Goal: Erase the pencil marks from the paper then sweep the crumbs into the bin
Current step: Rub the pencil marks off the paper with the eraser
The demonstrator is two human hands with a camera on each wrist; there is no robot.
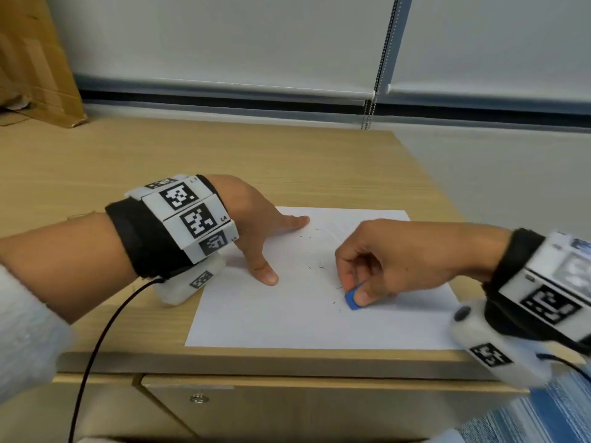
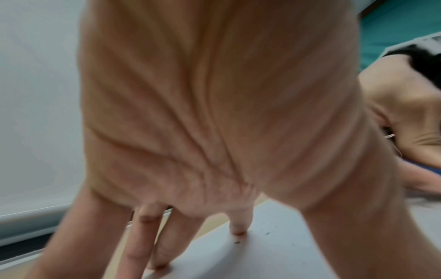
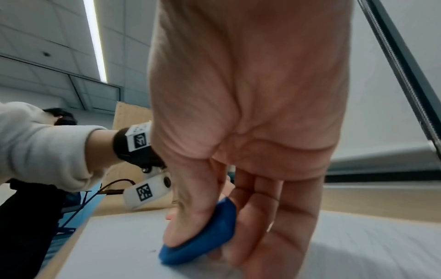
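Note:
A white sheet of paper point(image 1: 287, 318) lies on the wooden desk near its front right corner. My left hand point(image 1: 256, 225) presses on the sheet's left part with spread straight fingers point(image 2: 236, 224), thumb pointing toward me. My right hand point(image 1: 377, 263) pinches a small blue eraser point(image 1: 352, 299) between thumb and fingers, its lower end touching the paper point(image 3: 119, 245). In the right wrist view the eraser point(image 3: 207, 236) sits under the thumb. Small dark crumbs point(image 1: 319, 266) lie scattered on the sheet between the hands. No bin is in view.
The wooden desk point(image 1: 160, 155) stretches left and back, with a drawer front and lock point(image 1: 200, 398) below its front edge. A cardboard sheet point(image 1: 35, 59) leans at the back left. A blind's bead chain point(image 1: 380, 59) hangs behind the desk. A black cable point(image 1: 96, 353) trails from my left wrist.

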